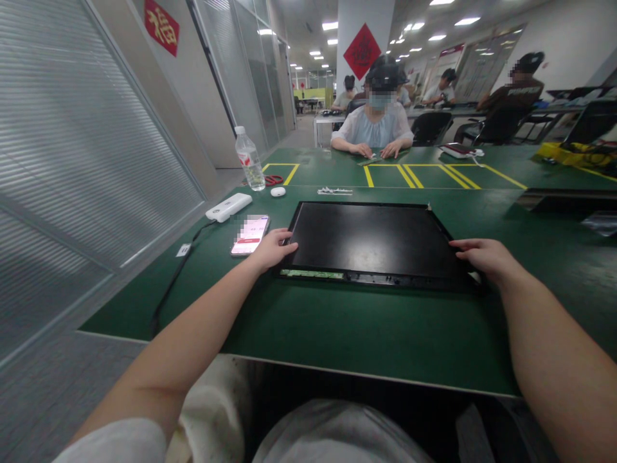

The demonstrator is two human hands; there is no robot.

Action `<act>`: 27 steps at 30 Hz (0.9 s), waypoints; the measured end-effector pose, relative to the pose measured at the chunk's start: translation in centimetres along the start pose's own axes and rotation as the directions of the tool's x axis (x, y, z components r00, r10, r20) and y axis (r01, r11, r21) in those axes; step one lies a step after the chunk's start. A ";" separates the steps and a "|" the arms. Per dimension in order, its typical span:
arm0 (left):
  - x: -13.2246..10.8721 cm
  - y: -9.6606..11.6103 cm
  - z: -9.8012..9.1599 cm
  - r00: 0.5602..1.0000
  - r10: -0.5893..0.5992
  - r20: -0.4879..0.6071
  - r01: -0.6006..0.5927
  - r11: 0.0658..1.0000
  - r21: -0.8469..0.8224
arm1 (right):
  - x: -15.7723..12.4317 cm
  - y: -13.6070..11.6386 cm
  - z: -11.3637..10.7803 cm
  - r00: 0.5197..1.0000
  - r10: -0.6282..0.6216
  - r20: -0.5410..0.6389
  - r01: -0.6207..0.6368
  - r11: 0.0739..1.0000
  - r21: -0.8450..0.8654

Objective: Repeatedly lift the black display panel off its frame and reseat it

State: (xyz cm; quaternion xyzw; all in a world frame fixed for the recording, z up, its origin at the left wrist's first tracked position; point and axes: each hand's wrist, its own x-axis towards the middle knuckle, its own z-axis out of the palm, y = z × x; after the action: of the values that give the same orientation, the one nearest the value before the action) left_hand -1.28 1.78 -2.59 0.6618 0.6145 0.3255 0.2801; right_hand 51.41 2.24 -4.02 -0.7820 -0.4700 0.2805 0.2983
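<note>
A black display panel (373, 236) lies flat before me on the green table, its long side towards me. A narrow green circuit board (312, 274) shows along the left part of its near edge. My left hand (270, 249) is closed on the panel's left edge, thumb on top. On the opposite side, my right hand (486, 258) grips the right edge near the front corner. The undersides of both grips are hidden. Just left of my left hand is a phone (249, 235) with a lit pink screen.
Further left are a white power strip (229, 207) with a dark cable, a water bottle (250, 161), a white earbud case (278, 191) and red-handled scissors (274, 181). Small white strips (334, 191) lie behind the panel. Across the table (366, 334) sits a person (373, 125).
</note>
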 end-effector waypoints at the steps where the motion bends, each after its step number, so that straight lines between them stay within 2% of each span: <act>1: 0.0 0.0 0.0 1.000 0.002 0.002 -0.002 1.000 0.008 | 0.0 0.0 0.0 1.000 0.011 0.008 -0.011 1.000 0.001; 9: -0.1 0.0 0.1 1.000 0.014 0.000 -0.014 0.998 0.058 | -0.2 -0.5 -0.3 0.997 0.063 0.043 -0.063 0.998 0.005; 22: 0.2 -0.3 0.3 1.000 0.022 -0.019 -0.021 0.997 0.071 | -1.1 -1.4 -0.1 0.995 0.098 0.010 -0.099 0.995 0.010; 27: -0.1 0.1 0.4 0.998 0.061 -0.004 -0.060 0.996 0.066 | -1.3 -1.6 0.0 0.994 0.107 0.015 -0.107 0.994 0.004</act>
State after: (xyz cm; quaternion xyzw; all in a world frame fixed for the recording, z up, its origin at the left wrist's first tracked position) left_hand -0.95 1.67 -2.74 0.6880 0.6054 0.3155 0.2462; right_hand 50.02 1.67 -2.68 -0.8034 -0.4288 0.3027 0.2811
